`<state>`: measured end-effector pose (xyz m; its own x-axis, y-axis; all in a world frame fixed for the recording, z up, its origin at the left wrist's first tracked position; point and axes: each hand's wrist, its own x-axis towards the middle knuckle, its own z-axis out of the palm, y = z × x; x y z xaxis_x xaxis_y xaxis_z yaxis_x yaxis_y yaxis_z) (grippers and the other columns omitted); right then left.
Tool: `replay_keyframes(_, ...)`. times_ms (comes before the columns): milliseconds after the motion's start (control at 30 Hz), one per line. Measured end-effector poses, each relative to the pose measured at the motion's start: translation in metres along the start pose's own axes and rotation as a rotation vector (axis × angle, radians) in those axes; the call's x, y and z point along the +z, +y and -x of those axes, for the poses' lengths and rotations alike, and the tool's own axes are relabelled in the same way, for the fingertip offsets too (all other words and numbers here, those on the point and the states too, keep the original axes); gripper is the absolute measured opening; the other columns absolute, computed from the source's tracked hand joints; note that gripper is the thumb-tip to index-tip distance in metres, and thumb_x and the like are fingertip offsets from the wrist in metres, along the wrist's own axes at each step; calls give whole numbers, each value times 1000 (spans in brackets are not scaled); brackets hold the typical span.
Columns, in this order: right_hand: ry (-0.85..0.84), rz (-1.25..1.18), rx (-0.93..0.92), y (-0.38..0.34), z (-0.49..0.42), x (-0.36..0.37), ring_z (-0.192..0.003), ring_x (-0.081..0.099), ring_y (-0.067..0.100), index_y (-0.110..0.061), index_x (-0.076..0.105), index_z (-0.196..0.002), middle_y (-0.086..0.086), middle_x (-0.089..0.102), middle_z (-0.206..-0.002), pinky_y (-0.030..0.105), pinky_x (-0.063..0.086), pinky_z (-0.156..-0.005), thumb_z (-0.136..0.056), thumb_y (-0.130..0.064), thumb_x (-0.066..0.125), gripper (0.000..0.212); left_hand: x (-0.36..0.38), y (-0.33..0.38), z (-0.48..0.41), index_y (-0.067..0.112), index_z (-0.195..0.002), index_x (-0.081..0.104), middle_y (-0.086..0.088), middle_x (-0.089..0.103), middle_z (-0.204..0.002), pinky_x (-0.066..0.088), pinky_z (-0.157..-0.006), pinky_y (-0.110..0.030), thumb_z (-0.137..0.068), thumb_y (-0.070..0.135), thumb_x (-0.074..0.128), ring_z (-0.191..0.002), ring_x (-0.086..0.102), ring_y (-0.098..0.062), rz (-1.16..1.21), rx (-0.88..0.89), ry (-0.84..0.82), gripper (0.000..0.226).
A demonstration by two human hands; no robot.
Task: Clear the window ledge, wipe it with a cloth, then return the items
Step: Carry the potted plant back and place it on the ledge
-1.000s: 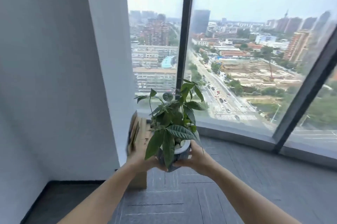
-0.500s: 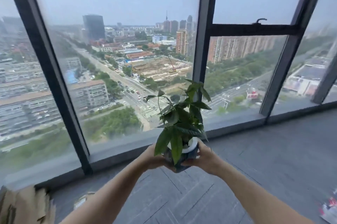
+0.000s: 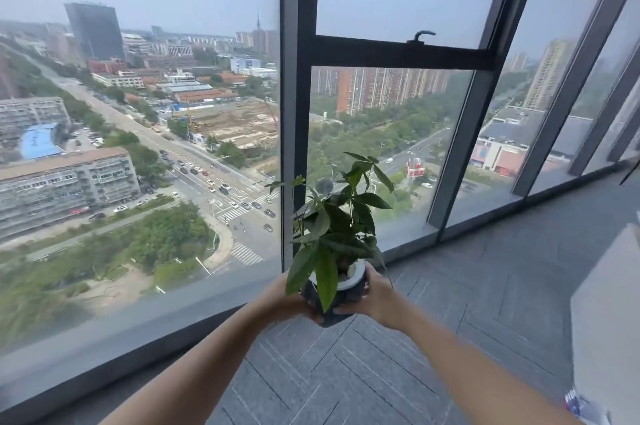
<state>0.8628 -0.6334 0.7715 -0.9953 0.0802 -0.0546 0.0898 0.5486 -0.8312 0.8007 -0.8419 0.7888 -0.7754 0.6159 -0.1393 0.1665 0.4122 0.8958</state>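
A small potted plant [image 3: 332, 227] with green leaves sits in a dark pot with a white rim [image 3: 349, 281]. My left hand [image 3: 280, 300] grips the pot from the left and my right hand [image 3: 375, 296] grips it from the right, holding it in the air above the floor. The low grey window ledge [image 3: 138, 324] runs along the base of the glass, just beyond the pot. No cloth is in view.
Dark window frames [image 3: 294, 113] divide tall glass panes over a city view. A window handle [image 3: 420, 35] sits on the crossbar. Grey carpet tiles [image 3: 381, 372] cover the floor. A pale surface [image 3: 606, 303] stands at the right, with a colourful packet [image 3: 581, 405] by its base.
The view has swung right from the wall corner and cardboard box to the window panes. Both hands still hold the plant, now closer to the ledge.
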Motion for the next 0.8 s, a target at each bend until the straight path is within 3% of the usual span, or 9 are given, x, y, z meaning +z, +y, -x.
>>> replay_keyframes(67,-6,-4,19,18,-40,-22,-116,59,19,-30,42,-135,-7,64,-121,41,50,-102,-36,-66,88,115,3,-2,-50,46,-80,64,14,69,-83,58,-82,-32,-47,16,89,-86,62,-5,27,14,22,52)
replay_keyframes(133,-11,1,30,35,-79,-41,-117,59,19,-29,42,-136,-6,64,-122,42,49,-102,-36,-66,88,117,4,-16,-106,50,-83,66,13,73,-90,58,-86,-41,-41,24,87,-91,66,-8,52,-4,26,54)
replay_keyframes(267,4,17,42,69,-167,-86,-112,62,17,-28,45,-135,-6,66,-119,41,52,-99,-37,-64,89,112,2,-62,-244,39,-92,64,-3,72,-96,59,-75,-54,-35,30,93,-94,70,-29,63,-74,57,64)
replay_keyframes(467,4,-18,91,116,-309,-159,-116,61,15,-34,47,-132,-11,66,-121,42,51,-101,-31,-67,90,114,-13,-77,-442,42,-101,62,3,69,-105,59,-82,-48,-35,33,93,-102,68,-24,24,-81,26,73)
replay_keyframes(567,-2,29,98,128,-368,-191,-113,62,15,-33,50,-132,-11,68,-119,41,52,-100,-36,-71,86,108,-20,-14,-474,21,-97,63,8,66,-89,58,-77,-33,-51,31,90,-87,66,-20,-127,-74,36,54)
replay_keyframes(667,-20,34,139,149,-420,-219,-112,63,14,-34,50,-133,-12,68,-118,41,51,-102,-45,-64,85,100,-20,23,-516,15,-88,57,14,54,-74,50,-63,-21,-68,17,83,-72,57,-21,-180,-37,82,32)
replay_keyframes(800,-65,3,137,197,-500,-256,-117,61,16,-40,44,-135,-12,66,-124,46,49,-104,-43,-71,85,106,-12,34,-597,10,-98,62,4,56,-87,54,-80,-36,-75,22,78,-85,61,-25,-182,-4,93,31)
